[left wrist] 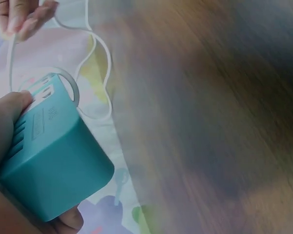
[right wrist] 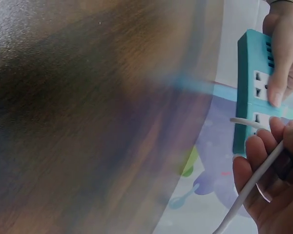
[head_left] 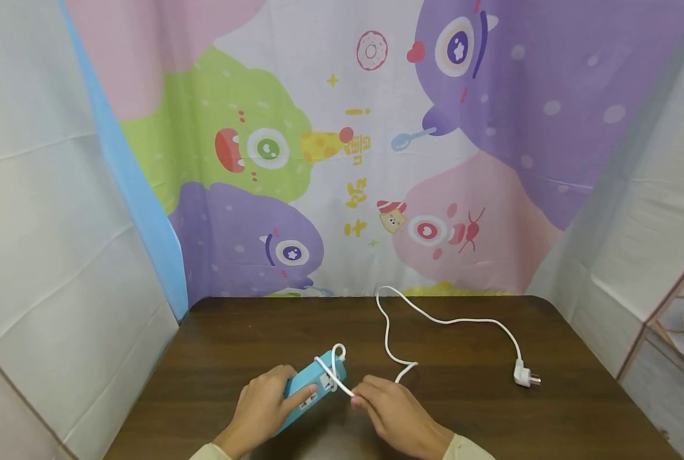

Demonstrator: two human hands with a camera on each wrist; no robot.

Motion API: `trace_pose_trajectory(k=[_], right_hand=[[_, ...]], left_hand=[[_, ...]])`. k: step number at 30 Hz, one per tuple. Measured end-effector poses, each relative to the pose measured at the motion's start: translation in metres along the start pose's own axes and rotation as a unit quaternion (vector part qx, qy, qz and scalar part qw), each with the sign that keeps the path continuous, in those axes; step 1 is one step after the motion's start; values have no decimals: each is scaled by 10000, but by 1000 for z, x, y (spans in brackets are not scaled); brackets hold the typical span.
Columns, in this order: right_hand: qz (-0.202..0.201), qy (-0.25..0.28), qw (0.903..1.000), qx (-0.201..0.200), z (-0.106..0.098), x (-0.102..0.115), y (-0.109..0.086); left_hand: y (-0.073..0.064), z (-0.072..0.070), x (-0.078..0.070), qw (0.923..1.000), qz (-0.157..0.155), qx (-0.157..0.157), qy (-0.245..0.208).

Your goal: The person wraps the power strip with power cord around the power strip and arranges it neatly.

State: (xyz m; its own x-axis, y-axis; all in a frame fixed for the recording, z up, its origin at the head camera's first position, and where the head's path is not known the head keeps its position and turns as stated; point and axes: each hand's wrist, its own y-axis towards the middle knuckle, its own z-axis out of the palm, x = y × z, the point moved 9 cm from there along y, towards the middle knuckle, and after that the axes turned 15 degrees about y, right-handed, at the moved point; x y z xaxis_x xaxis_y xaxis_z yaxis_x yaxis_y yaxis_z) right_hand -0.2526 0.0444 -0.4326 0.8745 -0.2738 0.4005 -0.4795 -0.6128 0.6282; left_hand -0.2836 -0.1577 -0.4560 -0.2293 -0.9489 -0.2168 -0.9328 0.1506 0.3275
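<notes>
A teal power strip (head_left: 303,414) with white sockets is tilted above the table in the head view. My left hand (head_left: 266,401) grips its near part, the thumb lying across the socket face. From the strip's far end comes a white cord (head_left: 402,370), which loops over that end. My right hand (head_left: 396,412) pinches the cord just right of the strip. In the right wrist view the cord (right wrist: 249,187) runs across the curled fingers of that hand. The left wrist view shows the teal end (left wrist: 58,170) of the strip up close.
The cord's slack winds over the dark wooden table (head_left: 250,332) towards the back edge, ending in a white plug (head_left: 524,374) at the right. Behind the table hangs a cartoon-printed curtain (head_left: 342,255). Pale cloth walls (head_left: 129,268) stand on both sides.
</notes>
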Motion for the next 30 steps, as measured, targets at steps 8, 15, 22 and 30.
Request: trace_pose_trajectory(k=[8,15,22,30], right_hand=[[-204,-58,9998,-17,0,3,-5],[-211,223,9995,68,3,0,-7],[-71,507,9979,387,10,-5,-12],[-99,847,9947,567,12,-4,-15]], left_hand=[[0,-5,5,9927,-480,79,-1100],[-1,0,-1,9668,-372,669,-2440],[-8,11,-15,9256,-93,1559,-3448],[-12,11,-23,9166,226,1537,-3684]])
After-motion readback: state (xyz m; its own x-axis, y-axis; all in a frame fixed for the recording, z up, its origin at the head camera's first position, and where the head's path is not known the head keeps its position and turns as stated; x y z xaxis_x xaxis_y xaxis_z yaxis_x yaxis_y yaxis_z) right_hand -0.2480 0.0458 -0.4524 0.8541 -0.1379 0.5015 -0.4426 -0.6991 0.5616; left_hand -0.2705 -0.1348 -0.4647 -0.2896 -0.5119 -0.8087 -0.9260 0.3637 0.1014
